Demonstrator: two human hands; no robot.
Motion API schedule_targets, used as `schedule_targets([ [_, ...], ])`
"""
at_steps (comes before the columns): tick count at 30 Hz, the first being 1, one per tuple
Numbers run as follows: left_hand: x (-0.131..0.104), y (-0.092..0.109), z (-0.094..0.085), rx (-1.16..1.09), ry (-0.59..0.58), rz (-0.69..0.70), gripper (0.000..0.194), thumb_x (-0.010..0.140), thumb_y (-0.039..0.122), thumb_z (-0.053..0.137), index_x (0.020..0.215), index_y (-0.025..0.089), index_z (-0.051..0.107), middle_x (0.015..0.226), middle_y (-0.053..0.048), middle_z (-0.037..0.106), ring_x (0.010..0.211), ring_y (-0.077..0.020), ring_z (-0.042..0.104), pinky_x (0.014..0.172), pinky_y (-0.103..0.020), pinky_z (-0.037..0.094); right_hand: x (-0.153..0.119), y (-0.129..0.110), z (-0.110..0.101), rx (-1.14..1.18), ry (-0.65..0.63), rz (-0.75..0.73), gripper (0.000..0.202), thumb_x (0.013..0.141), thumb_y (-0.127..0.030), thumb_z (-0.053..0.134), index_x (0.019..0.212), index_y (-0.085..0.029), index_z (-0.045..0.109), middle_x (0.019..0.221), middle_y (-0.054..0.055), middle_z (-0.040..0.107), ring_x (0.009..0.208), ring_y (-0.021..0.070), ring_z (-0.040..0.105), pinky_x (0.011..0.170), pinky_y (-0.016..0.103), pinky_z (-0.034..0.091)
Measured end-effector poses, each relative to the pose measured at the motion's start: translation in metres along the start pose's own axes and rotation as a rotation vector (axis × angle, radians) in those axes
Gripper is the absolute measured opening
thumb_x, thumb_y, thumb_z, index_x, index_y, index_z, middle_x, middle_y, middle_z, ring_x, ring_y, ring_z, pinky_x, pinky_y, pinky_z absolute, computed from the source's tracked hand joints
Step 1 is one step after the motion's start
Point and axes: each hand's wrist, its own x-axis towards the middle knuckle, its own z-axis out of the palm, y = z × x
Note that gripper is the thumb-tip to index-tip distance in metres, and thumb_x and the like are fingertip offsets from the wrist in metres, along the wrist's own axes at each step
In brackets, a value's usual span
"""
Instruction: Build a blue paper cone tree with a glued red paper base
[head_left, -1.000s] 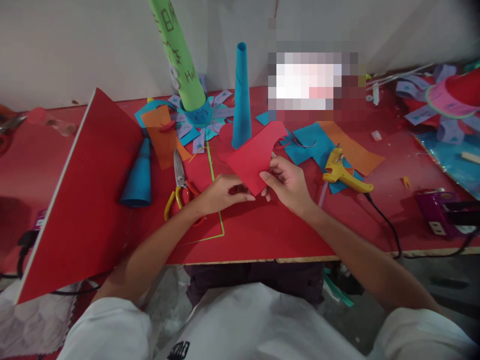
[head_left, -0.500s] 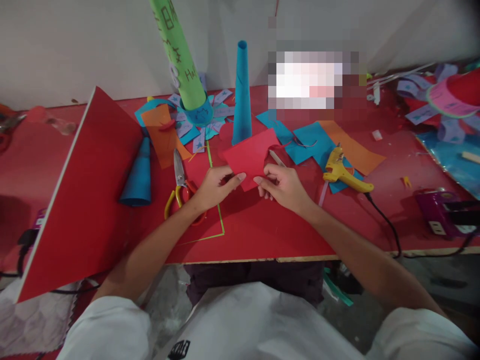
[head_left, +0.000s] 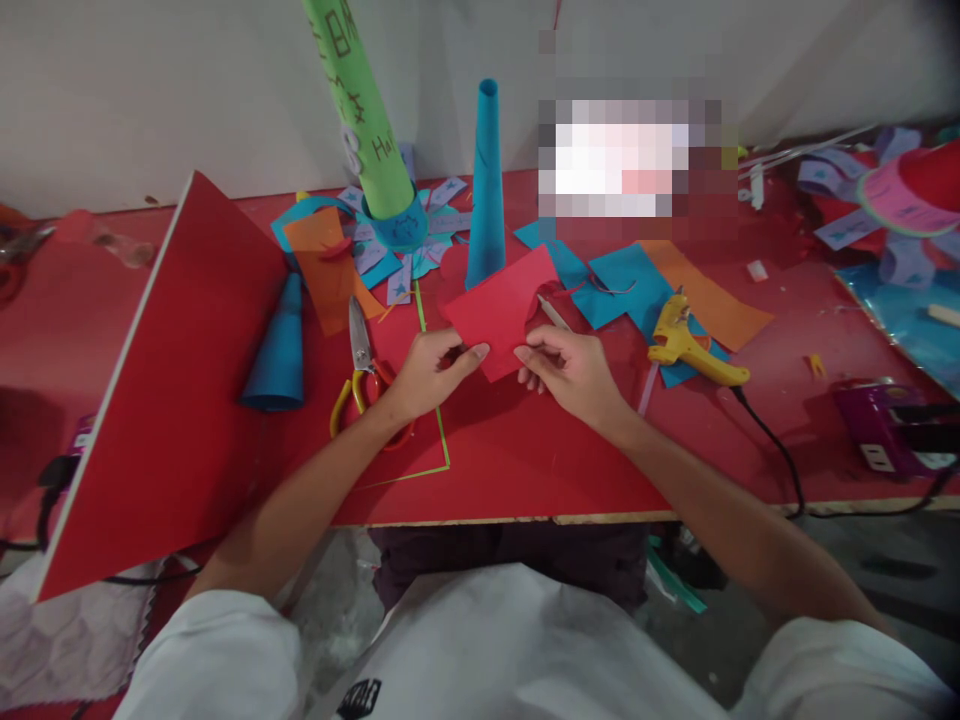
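A piece of red paper (head_left: 504, 305) is held up above the table between both hands. My left hand (head_left: 439, 372) pinches its lower left edge, thumb on the near face. On the lower right edge, my right hand (head_left: 568, 368) is closed in a similar pinch, its other fingers curled behind. Just beyond the paper stands a tall blue paper cone (head_left: 486, 190), upright, its base partly hidden. Scissors (head_left: 361, 350) with red and yellow handles lie left of my left hand, partly under the forearm. A yellow glue gun (head_left: 690, 345) lies on its side to the right.
A red board (head_left: 172, 400) with a white edge leans at left, beside another blue cone (head_left: 277, 350). Behind is a green paper tube (head_left: 367, 120) on a flower-like base. Blue sheets (head_left: 630, 275) and an orange strip (head_left: 705, 295) lie right. A purple power strip (head_left: 877, 430) sits far right.
The red paper's upper right corner has risen slightly and tilted. My right hand has shifted a little to the right along its edge; both hands keep their pinch.
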Motion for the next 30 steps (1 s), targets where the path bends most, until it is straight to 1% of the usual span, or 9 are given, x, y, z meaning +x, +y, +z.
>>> schedule_targets([
  [2, -0.002, 0.001, 0.000, 0.095, 0.075, 0.052, 0.051, 0.100, 0.051, 0.060, 0.062, 0.020, 0.044, 0.054, 0.004, 0.045, 0.050, -0.0094, 0.040, 0.052, -0.027, 0.030, -0.002, -0.002, 0.000, -0.135, 0.133, -0.100, 0.037, 0.098, -0.060, 0.066, 0.088, -0.025, 0.058, 0.073, 0.000, 0.064, 0.064, 0.0153, 0.060, 0.058, 0.029, 0.048],
  [4, -0.004, 0.002, 0.000, 0.191, 0.124, 0.117, 0.047, 0.100, 0.043, 0.058, 0.062, 0.020, 0.041, 0.054, 0.004, 0.042, 0.051, -0.0098, 0.039, 0.053, -0.028, 0.030, -0.004, -0.003, 0.001, -0.214, 0.166, -0.179, 0.033, 0.099, -0.057, 0.066, 0.092, -0.026, 0.058, 0.081, 0.001, 0.064, 0.070, 0.0166, 0.060, 0.065, 0.030, 0.050],
  [8, -0.008, 0.004, 0.000, 0.260, 0.030, 0.287, 0.035, 0.104, 0.035, 0.055, 0.072, 0.020, 0.051, 0.061, 0.002, 0.050, 0.054, -0.0111, 0.046, 0.055, -0.027, 0.036, -0.006, -0.002, 0.005, -0.193, -0.064, -0.286, 0.037, 0.101, -0.055, 0.064, 0.123, -0.026, 0.060, 0.117, 0.010, 0.071, 0.105, 0.0244, 0.069, 0.090, 0.038, 0.057],
  [11, -0.010, 0.004, 0.002, 0.232, -0.151, 0.355, 0.023, 0.106, 0.039, 0.056, 0.103, 0.018, 0.064, 0.090, -0.006, 0.068, 0.075, -0.0154, 0.064, 0.067, -0.026, 0.049, -0.005, 0.001, 0.006, -0.161, -0.150, -0.296, 0.051, 0.100, -0.055, 0.065, 0.139, -0.025, 0.054, 0.133, 0.013, 0.068, 0.121, 0.0287, 0.067, 0.101, 0.043, 0.056],
  [13, -0.011, 0.006, 0.005, 0.245, -0.216, 0.350, 0.024, 0.108, 0.035, 0.054, 0.122, 0.018, 0.063, 0.108, -0.010, 0.071, 0.091, -0.0182, 0.069, 0.078, -0.028, 0.054, -0.004, 0.003, 0.005, -0.139, -0.114, -0.273, 0.048, 0.101, -0.056, 0.063, 0.136, -0.024, 0.056, 0.127, 0.012, 0.070, 0.113, 0.0278, 0.070, 0.096, 0.042, 0.058],
  [15, -0.011, 0.008, 0.007, 0.249, -0.231, 0.340, 0.024, 0.109, 0.029, 0.050, 0.128, 0.020, 0.062, 0.111, -0.010, 0.072, 0.098, -0.0191, 0.070, 0.085, -0.029, 0.054, -0.002, 0.003, 0.002, -0.122, -0.051, -0.229, 0.039, 0.103, -0.057, 0.058, 0.124, -0.024, 0.061, 0.114, 0.010, 0.073, 0.099, 0.0251, 0.072, 0.087, 0.039, 0.059],
  [20, -0.011, 0.011, 0.007, 0.161, -0.183, 0.299, 0.018, 0.110, 0.029, 0.049, 0.109, 0.021, 0.065, 0.098, -0.007, 0.072, 0.091, -0.0174, 0.068, 0.085, -0.030, 0.052, 0.001, 0.000, -0.001, 0.008, 0.029, -0.066, 0.039, 0.105, -0.060, 0.053, 0.088, -0.025, 0.058, 0.075, 0.000, 0.063, 0.058, 0.0154, 0.064, 0.055, 0.031, 0.053],
  [25, -0.006, 0.009, 0.001, 0.117, -0.030, 0.097, 0.044, 0.108, 0.048, 0.053, 0.076, 0.019, 0.059, 0.069, 0.000, 0.059, 0.063, -0.0125, 0.051, 0.063, -0.028, 0.039, 0.002, -0.004, 0.000, 0.207, 0.068, -0.007, 0.039, 0.100, -0.062, 0.061, 0.102, -0.024, 0.065, 0.069, -0.003, 0.063, 0.049, 0.0128, 0.062, 0.043, 0.026, 0.049],
  [30, 0.001, 0.010, 0.000, -0.133, -0.148, -0.087, 0.048, 0.103, 0.057, 0.057, 0.078, 0.017, 0.065, 0.074, -0.001, 0.065, 0.066, -0.0118, 0.056, 0.064, -0.026, 0.042, 0.004, -0.004, 0.001, 0.261, 0.055, 0.025, 0.043, 0.097, -0.064, 0.065, 0.107, -0.022, 0.067, 0.068, -0.004, 0.063, 0.049, 0.0119, 0.062, 0.040, 0.024, 0.050],
])
